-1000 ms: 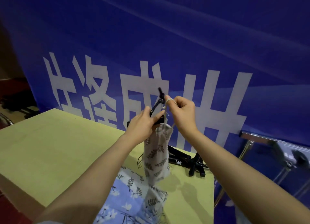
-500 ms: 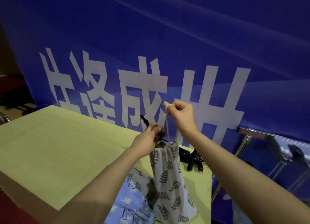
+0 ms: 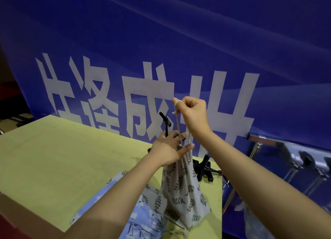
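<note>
Grey cloth with a dark leaf print makes the pouch (image 3: 180,183). I see it hanging low in the view, at about 6 o'clock from the centre. Its lower end comes down over the surface (image 3: 62,158), but I cannot tell if it touches there.

The left hand (image 3: 168,149) grips the gathered neck of the pouch. Its fingers (image 3: 176,134) are curled round the cloth and the thumb presses from the side. A black piece (image 3: 165,121) stands up out of the pouch mouth, pointing to 12 o'clock, just behind this hand. I cannot tell what kind of tool it is.

The right hand (image 3: 193,115) is higher, at 1 o'clock from the left one and a little apart from it. Its fingers are closed and hold the pale drawstring (image 3: 178,126), which makes a loop round the index finger. The string runs straight down from there to the neck of the pouch and looks tight.

A blue flowered cloth (image 3: 143,208) lies flat on the yellow-green surface, under the left forearm, at 7 o'clock from the pouch. Some black parts (image 3: 204,169) lie in a small heap near the far edge, at 2 o'clock from the pouch. Behind everything hangs a blue banner (image 3: 161,41) with big white characters, and a metal frame (image 3: 286,149) shows at 3 o'clock.
</note>
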The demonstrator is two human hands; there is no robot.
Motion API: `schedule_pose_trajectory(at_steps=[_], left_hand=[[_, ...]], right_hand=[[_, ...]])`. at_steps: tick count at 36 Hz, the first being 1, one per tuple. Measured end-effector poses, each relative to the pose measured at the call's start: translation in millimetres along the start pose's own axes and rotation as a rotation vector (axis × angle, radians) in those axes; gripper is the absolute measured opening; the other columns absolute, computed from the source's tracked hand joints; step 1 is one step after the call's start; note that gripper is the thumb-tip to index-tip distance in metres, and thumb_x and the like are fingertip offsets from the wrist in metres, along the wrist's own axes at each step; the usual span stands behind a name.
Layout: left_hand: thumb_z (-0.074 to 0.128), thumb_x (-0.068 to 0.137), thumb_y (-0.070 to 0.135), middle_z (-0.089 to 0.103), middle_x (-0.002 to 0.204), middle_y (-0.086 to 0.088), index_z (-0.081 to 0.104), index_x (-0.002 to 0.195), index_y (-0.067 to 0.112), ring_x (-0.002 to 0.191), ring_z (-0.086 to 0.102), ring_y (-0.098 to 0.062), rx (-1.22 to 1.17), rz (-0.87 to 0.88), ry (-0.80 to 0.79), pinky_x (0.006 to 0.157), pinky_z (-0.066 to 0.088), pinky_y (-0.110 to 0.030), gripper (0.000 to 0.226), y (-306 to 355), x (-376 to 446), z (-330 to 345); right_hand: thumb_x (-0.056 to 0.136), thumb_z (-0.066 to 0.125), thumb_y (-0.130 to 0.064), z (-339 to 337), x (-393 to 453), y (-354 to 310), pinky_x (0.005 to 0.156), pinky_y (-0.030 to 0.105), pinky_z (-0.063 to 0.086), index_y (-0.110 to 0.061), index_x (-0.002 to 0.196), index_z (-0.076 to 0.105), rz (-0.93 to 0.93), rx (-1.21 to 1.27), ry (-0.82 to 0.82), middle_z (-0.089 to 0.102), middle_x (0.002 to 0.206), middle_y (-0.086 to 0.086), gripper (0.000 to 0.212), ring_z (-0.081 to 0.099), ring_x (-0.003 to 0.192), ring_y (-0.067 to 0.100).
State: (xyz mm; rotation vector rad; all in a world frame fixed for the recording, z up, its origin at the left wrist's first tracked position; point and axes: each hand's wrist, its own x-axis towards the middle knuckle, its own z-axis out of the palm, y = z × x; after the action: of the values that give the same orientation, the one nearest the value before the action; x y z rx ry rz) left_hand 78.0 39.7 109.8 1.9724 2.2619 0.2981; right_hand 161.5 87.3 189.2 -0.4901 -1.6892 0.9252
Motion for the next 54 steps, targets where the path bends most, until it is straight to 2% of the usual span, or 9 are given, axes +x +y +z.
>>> schedule_pose_trajectory(at_steps=[9,16,23,28,34,41,45,49,54], left_hand=[[0.021,0.096,0.057,0.026,0.151,0.004,0.016,0.147,0.039,0.135,0.022,-0.042,0.150,-0.038,0.009,0.105,0.033,-0.046,0.054,36.3,-3.9,-10.7],[0.021,0.098,0.048,0.024,0.154,0.004,0.010,0.150,0.036,0.130,0.029,-0.039,0.337,-0.032,0.065,0.099,0.034,-0.038,0.054,66.9,3.3,-10.9],[0.013,0.096,0.044,0.028,0.150,0.002,0.009,0.150,0.028,0.124,0.036,-0.031,0.449,-0.014,0.102,0.085,0.033,-0.038,0.056,116.4,10.8,11.6],[0.026,0.098,0.047,0.021,0.156,0.001,0.013,0.150,0.033,0.134,0.021,-0.042,0.325,-0.004,0.077,0.107,0.026,-0.044,0.055,184.5,-10.3,21.4],[0.025,0.097,0.046,0.024,0.154,-0.003,0.014,0.149,0.031,0.131,0.027,-0.040,0.265,-0.023,0.054,0.102,0.031,-0.042,0.055,254.9,-29.4,59.9],[0.026,0.096,0.049,0.000,0.159,-0.010,-0.001,0.150,0.034,0.140,0.018,-0.044,0.284,-0.082,-0.211,0.103,0.035,-0.050,0.062,322.6,-60.4,114.2],[0.015,0.084,0.077,0.013,0.157,-0.010,0.000,0.150,0.032,0.133,0.038,-0.039,0.186,-0.129,-0.294,0.094,0.041,-0.044,0.081,361.7,-81.9,128.7],[0.017,0.082,0.080,0.027,0.153,-0.014,0.003,0.151,0.029,0.130,0.044,-0.035,0.111,-0.070,-0.401,0.097,0.042,-0.044,0.087,382.5,-90.3,153.1],[0.032,0.083,0.075,0.057,0.123,-0.014,0.036,0.140,0.017,0.106,0.059,-0.032,0.019,-0.056,-0.416,0.080,0.049,-0.037,0.081,401.2,-94.6,170.7]], right_hand=[[0.092,0.059,-0.013,-31.5,4.4,-38.2,0.061,0.018,0.047,0.005,0.058,0.054,-0.127,0.044,0.122,0.051,0.054,0.014,0.039,0.048,0.050,0.009],[0.093,0.057,-0.010,-68.2,5.2,-64.4,0.060,0.009,0.046,-0.006,0.054,0.052,-0.171,0.069,0.219,0.050,0.046,-0.007,0.039,0.050,0.048,0.007],[0.092,0.057,-0.010,-126.5,-16.5,-81.3,0.056,0.012,0.044,-0.011,0.051,0.049,-0.165,0.063,0.353,0.048,0.048,0.000,0.043,0.045,0.047,0.005],[0.092,0.057,-0.011,-181.7,-39.1,-86.7,0.058,0.021,0.044,-0.007,0.049,0.044,-0.129,0.020,0.380,0.044,0.045,-0.001,0.045,0.042,0.047,0.010],[0.092,0.057,-0.011,-253.5,-76.9,-85.0,0.057,0.020,0.043,-0.005,0.049,0.043,-0.101,-0.035,0.380,0.040,0.047,0.007,0.045,0.041,0.053,0.021],[0.093,0.058,-0.011,-327.9,-135.6,-70.3,0.060,0.009,0.047,0.012,0.061,0.052,0.035,-0.057,0.204,0.040,0.051,0.009,0.039,0.041,0.041,0.002],[0.086,0.068,-0.021,-364.7,-162.1,-52.6,0.061,0.032,0.043,-0.003,0.067,0.051,0.191,-0.051,0.170,0.046,0.059,0.011,0.031,0.045,0.058,0.019],[0.082,0.073,-0.025,-393.2,-192.5,-35.2,0.054,0.019,0.039,-0.014,0.059,0.035,0.385,-0.075,0.224,0.031,0.057,0.009,0.046,0.033,0.056,0.021],[0.085,0.070,-0.022,-419.8,-223.6,-20.3,0.057,0.027,0.046,-0.007,0.061,0.049,0.598,0.031,0.199,0.043,0.054,0.009,0.035,0.047,0.050,0.016]])
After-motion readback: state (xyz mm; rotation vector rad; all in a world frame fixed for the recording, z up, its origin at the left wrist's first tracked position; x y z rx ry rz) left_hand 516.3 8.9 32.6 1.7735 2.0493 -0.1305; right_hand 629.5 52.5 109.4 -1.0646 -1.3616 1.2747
